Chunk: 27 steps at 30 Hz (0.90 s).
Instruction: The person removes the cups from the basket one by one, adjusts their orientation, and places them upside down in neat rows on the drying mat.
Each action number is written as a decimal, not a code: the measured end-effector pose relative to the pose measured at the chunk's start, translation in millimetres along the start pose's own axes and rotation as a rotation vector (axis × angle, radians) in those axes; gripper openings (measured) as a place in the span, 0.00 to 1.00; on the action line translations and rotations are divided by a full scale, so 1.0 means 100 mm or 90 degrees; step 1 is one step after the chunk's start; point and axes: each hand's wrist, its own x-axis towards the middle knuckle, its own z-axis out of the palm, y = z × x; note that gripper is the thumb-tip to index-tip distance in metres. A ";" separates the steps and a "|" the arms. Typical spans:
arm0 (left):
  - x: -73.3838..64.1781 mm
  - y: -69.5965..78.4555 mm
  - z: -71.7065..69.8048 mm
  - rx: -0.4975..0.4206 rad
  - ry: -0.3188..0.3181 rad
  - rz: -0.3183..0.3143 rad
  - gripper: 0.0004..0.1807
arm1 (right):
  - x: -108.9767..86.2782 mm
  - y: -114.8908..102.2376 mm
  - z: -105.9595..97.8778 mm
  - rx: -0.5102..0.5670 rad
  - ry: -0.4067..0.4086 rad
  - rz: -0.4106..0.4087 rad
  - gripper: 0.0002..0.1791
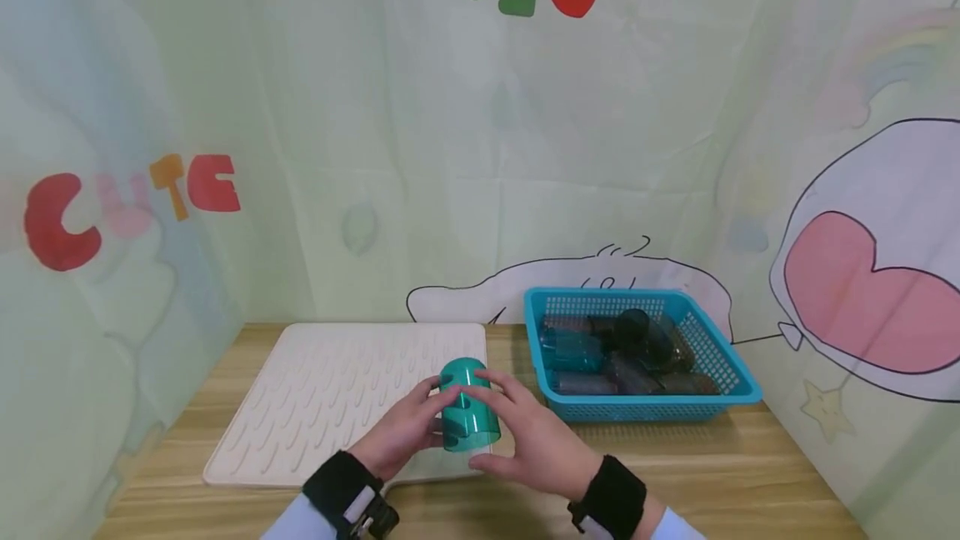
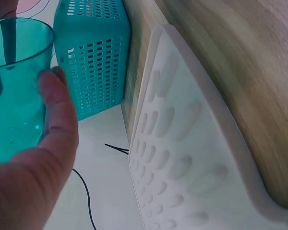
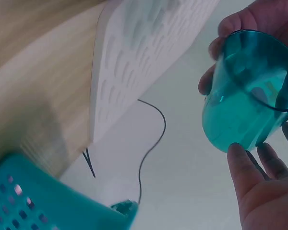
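Observation:
A clear teal plastic cup (image 1: 469, 422) is held up over the near right corner of a white mat (image 1: 330, 390) with raised oval bumps. Its closed end is uppermost and its wider mouth faces down toward me. My left hand (image 1: 401, 433) grips the cup from the left, with the thumb along its side in the left wrist view (image 2: 55, 108). On the other side, my right hand (image 1: 542, 442) has its fingertips against the cup, its fingers spread and loosely bent. The right thumb stands apart from the cup in the head view.
A blue perforated basket (image 1: 637, 412) stands at the right on the wooden table (image 1: 675, 473), holding several dark, clear and teal cups piled on their sides. Behind the table hangs a printed curtain (image 1: 450, 148). Each wrist wears a black strap with a camera.

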 end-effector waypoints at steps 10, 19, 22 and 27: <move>0.05 -0.04 -0.13 0.097 0.109 0.039 0.45 | 0.07 0.15 0.12 0.094 0.014 0.068 0.34; 0.01 -0.04 -0.40 0.187 0.190 0.034 0.48 | 0.09 0.31 0.40 -0.061 -0.107 0.067 0.25; 0.02 -0.02 -0.47 0.222 0.212 0.027 0.48 | 0.07 0.37 0.50 -0.110 -0.140 0.018 0.21; 0.05 0.03 -0.53 0.247 0.244 0.029 0.47 | 0.00 0.43 0.60 -0.129 -0.170 -0.031 0.16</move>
